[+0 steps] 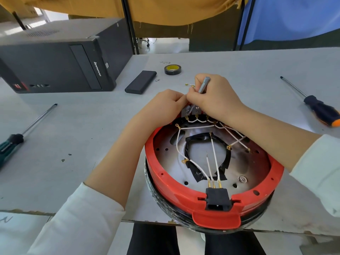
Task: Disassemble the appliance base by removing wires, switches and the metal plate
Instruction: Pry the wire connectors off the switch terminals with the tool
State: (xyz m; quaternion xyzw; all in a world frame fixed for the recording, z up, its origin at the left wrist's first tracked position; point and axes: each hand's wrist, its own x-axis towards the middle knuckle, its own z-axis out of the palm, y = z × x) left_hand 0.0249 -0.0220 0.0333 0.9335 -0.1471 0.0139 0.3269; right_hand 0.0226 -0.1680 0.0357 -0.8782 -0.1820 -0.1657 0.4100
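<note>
Left hand (pixel 163 105) pinches the switches (pixel 191 111) at the red base's (pixel 184 192) far rim, steadying them; right hand (pixel 215 96) fingers grip a metal tool (pixel 204 85) there.

The black computer tower (pixel 60 57) bears the brand "lenovo" on its front.

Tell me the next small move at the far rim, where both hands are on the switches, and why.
Probably work the small metal tool in the right hand to free a terminal from the switches, while the left hand steadies them. White wires are still attached there, and the metal plate sits beneath them inside the red base.
</note>
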